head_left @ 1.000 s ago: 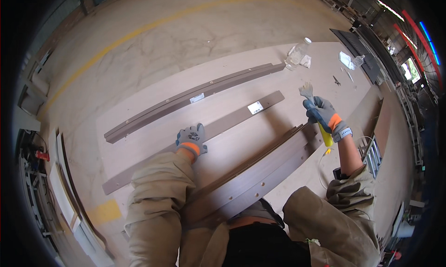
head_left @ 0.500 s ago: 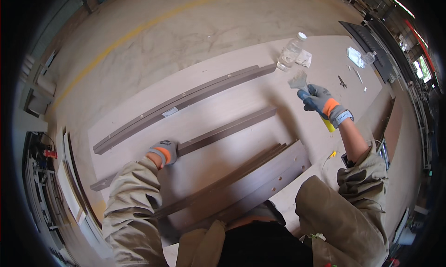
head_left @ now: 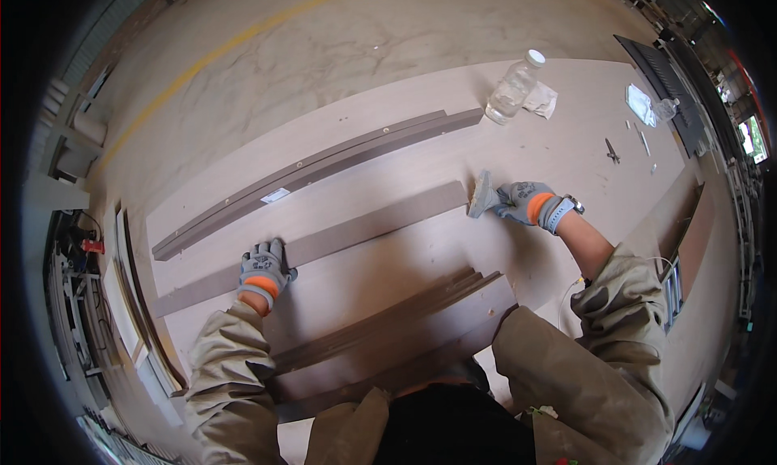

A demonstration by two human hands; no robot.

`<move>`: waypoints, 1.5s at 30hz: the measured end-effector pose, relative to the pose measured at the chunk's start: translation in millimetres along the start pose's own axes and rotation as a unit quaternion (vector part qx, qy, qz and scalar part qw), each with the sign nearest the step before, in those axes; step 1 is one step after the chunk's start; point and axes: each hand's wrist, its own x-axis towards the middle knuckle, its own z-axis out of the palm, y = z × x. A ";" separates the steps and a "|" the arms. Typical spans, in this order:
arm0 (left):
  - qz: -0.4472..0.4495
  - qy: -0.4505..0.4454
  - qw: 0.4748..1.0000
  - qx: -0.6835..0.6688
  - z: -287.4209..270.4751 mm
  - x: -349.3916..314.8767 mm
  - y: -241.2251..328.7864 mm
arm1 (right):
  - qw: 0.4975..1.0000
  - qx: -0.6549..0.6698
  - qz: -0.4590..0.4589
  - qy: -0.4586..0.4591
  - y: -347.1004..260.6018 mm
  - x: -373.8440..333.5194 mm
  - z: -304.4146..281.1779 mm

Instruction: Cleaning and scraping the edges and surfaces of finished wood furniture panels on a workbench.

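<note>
A long brown strip (head_left: 380,220) lies across the pale board, its broad face up. Near its left part, my gloved left hand (head_left: 265,267) rests on it with the fingers stretched out flat over the top and the thumb at the near edge. My gloved right hand (head_left: 522,202) is closed round a flat brush (head_left: 482,196). The brush's whitish-grey head is at the strip's right end; whether it touches is hard to tell. The brush's handle is hidden in the hand. Beyond this strip lies another brown strip (head_left: 348,156) with round holes and a white label.
Several stacked brown boards (head_left: 405,323) lie close to my body. On the pale board (head_left: 558,153) stand a clear bottle (head_left: 511,93) with a white lid and, beside it, crumpled paper (head_left: 541,100). Farther right are a small dark tool (head_left: 612,151) and a black ridged panel (head_left: 660,84).
My right hand has brought the brush down and left to the strip's end. The strip has turned broad face up, and my left hand has shifted from gripping it to lying on top.
</note>
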 end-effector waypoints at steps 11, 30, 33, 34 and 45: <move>-0.023 -0.069 0.997 0.027 14.1 8.6 6.8 | 0.996 0.029 -0.046 -0.074 3.2 35.2 -16.6; -0.011 -0.015 0.999 0.032 19.7 5.0 7.0 | 0.986 -0.135 -0.009 -0.098 -14.1 60.8 -23.9; -0.008 -0.023 0.999 0.036 19.5 5.1 6.7 | 0.984 -0.151 -0.017 -0.096 -14.8 64.6 -19.4; -0.010 -0.023 0.999 0.035 18.7 5.2 7.3 | 0.986 -0.144 -0.040 -0.079 -16.5 65.8 -15.9; -0.017 -0.014 0.999 0.041 31.6 13.1 8.7 | 0.975 -0.176 -0.103 -0.084 -119.3 72.9 -23.1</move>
